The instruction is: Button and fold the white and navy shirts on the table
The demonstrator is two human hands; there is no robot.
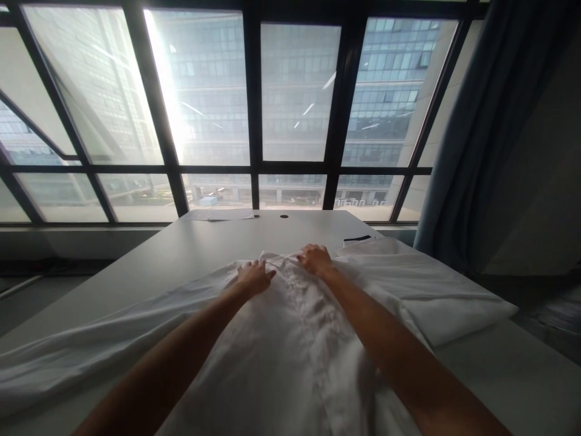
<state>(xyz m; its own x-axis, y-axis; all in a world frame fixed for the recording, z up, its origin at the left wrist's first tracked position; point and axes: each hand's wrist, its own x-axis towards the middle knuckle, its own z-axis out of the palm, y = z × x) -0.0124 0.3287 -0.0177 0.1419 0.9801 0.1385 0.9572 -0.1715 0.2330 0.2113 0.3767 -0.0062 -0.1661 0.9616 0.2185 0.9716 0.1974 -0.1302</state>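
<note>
A white shirt (272, 363) lies spread on the table, its wrinkled front strip running toward me and its collar end at the far side. One long sleeve stretches to the left, and more white cloth spreads to the right. My left hand (255, 277) rests on the cloth left of the collar, fingers spread and thumb apart. On the other side of the collar, my right hand (315, 260) lies on the shirt with its fingers extended over the far edge. Both forearms cross above the shirt.
The white table (181, 266) reaches to dark-framed windows. White sheets (220, 214) lie at its far left, near a round hole (284, 216). A dark strip (357, 239) shows beside folded white cloth (445, 297) at right. A blue-grey curtain (472, 139) hangs at right.
</note>
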